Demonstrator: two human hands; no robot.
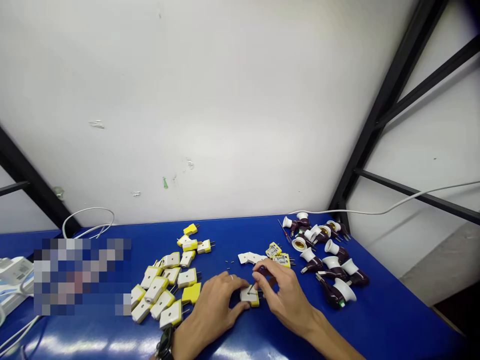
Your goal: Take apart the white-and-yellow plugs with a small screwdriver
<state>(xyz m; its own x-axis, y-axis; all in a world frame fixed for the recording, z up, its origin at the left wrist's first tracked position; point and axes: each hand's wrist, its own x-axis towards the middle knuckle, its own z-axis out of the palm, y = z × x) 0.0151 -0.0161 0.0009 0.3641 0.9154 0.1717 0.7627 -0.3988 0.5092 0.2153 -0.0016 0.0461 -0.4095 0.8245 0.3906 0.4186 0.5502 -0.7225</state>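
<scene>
My left hand grips a white and yellow electrical plug by its left side, thumb and fingers against it on the blue table. Over the same plug, my right hand is closed round a screwdriver with a dark handle; its shaft slants down to the middle of the white face. Just behind the hands lie loose white plug covers and opened yellow plug halves with metal parts showing. Several tiny screws are scattered behind my left hand.
Several white and yellow plugs are heaped to the left. At the right stand many maroon and white lamp holders, with another screwdriver beside them. A white wall and black metal frame bound the table.
</scene>
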